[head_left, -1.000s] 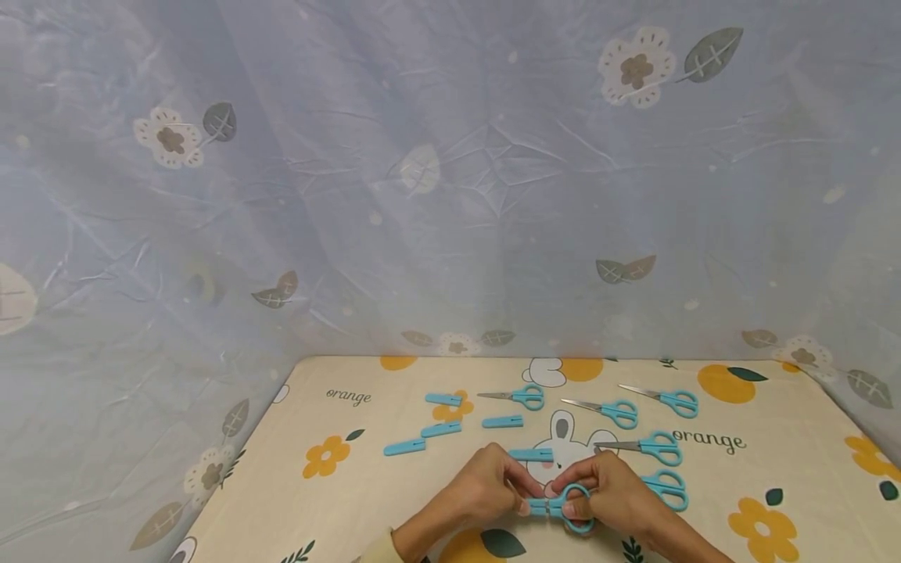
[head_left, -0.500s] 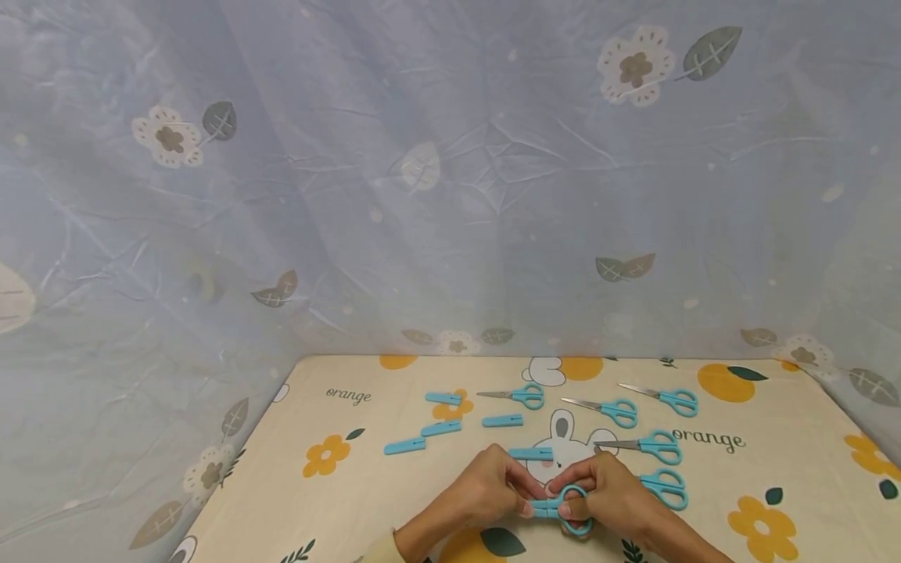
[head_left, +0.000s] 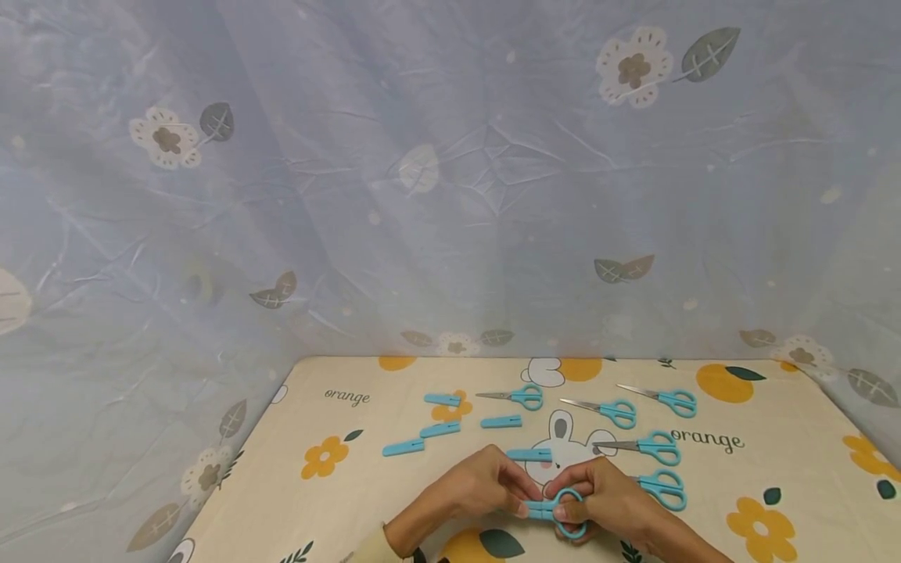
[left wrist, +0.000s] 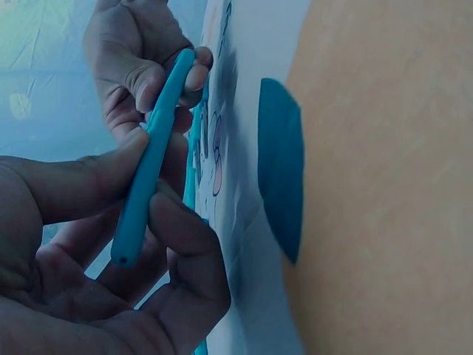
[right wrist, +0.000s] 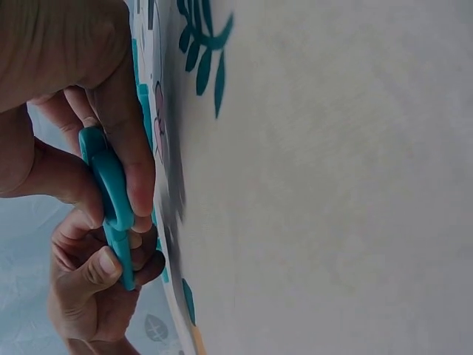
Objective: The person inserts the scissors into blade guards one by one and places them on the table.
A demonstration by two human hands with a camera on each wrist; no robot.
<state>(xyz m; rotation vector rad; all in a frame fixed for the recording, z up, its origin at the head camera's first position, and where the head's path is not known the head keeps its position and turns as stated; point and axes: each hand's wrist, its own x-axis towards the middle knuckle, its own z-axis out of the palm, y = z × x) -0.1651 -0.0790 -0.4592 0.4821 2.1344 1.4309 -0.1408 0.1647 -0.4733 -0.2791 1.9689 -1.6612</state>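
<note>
Just over the near part of the table, both hands work on one pair of small scissors (right wrist: 111, 177) with light blue handles. Between thumb and fingers my left hand (head_left: 486, 483) pinches the light blue blade cover (left wrist: 137, 203), which sits over the blades. My right hand (head_left: 611, 494) grips the handle loops, thumb on top. In the head view the cover's end meets the handles and no metal shows between them. Right behind the hands lies another blade cover (head_left: 529, 455). Beside the right hand are more scissors (head_left: 663, 490), their blades mostly hidden by it.
Several uncovered scissors lie farther back, among them a left one (head_left: 528, 397), a middle one (head_left: 619, 413) and a right one (head_left: 679, 403). Loose blade covers, such as one at far left (head_left: 403, 447), lie left of them. A patterned cloth (head_left: 338, 500) covers the table; a curtain (head_left: 450, 234) hangs behind.
The strip of metal between cover and handles has disappeared as the cover and scissors came together. Both hands stay nearly in place; the loose scissors and covers lie as before.
</note>
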